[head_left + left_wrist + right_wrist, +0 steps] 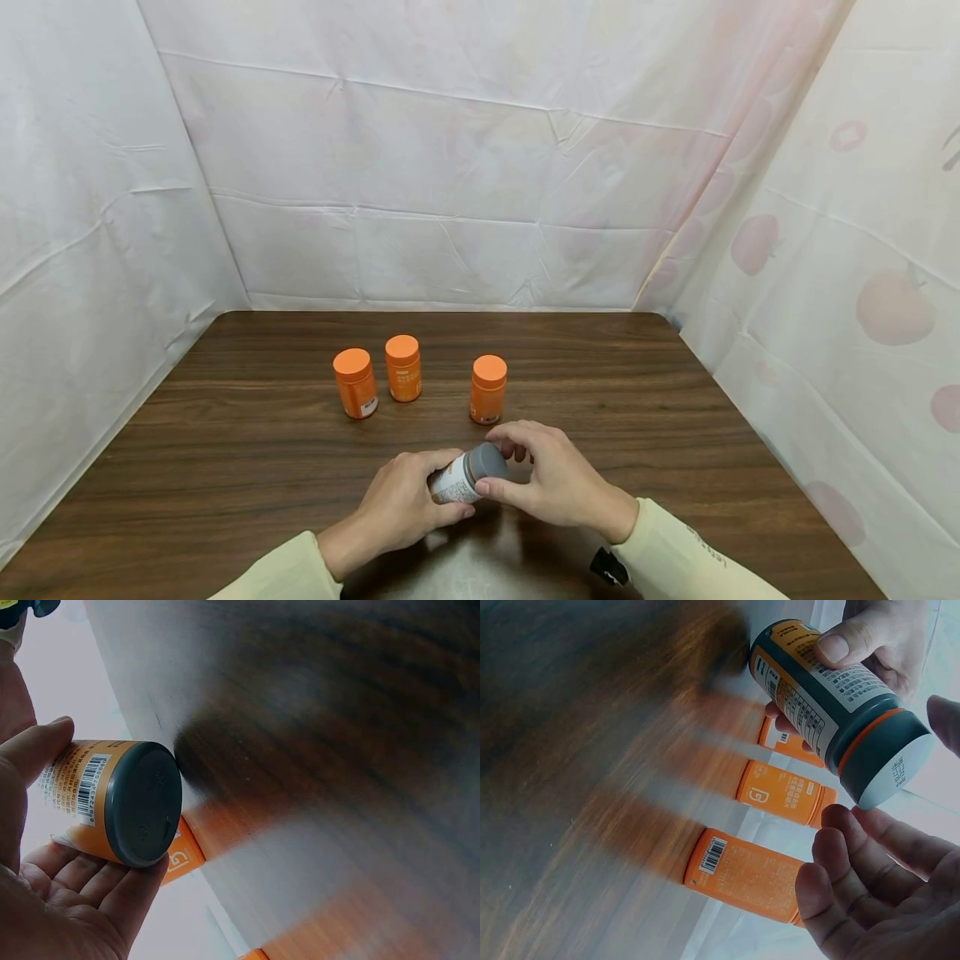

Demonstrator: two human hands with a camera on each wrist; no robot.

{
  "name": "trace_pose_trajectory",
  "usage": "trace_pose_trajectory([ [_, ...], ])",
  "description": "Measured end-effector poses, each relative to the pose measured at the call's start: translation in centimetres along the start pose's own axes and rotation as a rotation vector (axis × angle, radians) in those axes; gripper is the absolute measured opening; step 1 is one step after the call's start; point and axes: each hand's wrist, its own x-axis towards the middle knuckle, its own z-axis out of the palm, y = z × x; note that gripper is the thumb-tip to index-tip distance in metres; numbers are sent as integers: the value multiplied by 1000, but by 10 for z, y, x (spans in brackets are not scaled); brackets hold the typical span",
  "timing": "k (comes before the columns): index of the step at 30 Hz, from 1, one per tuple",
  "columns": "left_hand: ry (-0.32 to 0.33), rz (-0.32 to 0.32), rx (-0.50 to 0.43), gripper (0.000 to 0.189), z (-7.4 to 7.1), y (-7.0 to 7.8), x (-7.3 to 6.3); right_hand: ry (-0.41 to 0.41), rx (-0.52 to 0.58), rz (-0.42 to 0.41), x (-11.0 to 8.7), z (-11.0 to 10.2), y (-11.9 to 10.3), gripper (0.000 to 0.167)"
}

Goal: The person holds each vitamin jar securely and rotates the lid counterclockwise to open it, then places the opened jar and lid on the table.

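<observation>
My left hand (pixel 401 500) grips a dark grey supplement bottle (pixel 453 483) with a white and orange label. The bottle is tilted, its grey cap (pixel 487 461) toward my right hand (pixel 561 477). In the right wrist view an orange ring shows under the cap (pixel 885 759). My right fingers and thumb are spread around the cap; the thumb looks apart from it, and whether a fingertip touches it I cannot tell. The left wrist view shows the bottle's dark base (pixel 145 804), with the left thumb on one side and the fingers below.
Beyond the hands, three orange bottles stand upright on the brown wooden table (pixel 247 450): one at left (pixel 356 385), one beside it (pixel 404 371), and one nearer the right hand (pixel 488 392). White patterned sheets (pixel 450 150) hang behind and at both sides.
</observation>
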Motion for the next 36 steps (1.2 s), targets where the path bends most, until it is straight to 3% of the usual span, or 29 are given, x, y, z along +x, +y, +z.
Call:
trace_pose_trajectory([
  [15, -8, 2, -1, 37, 0, 0, 0, -16, 14, -49, 1, 0, 1, 37],
  [21, -5, 4, 1, 37, 1, 0, 0, -9, 8, -134, 0, -2, 3, 42],
  [36, -1, -7, -6, 39, 0, 0, -1, -65, 37, -216, 2, -7, 1, 57],
])
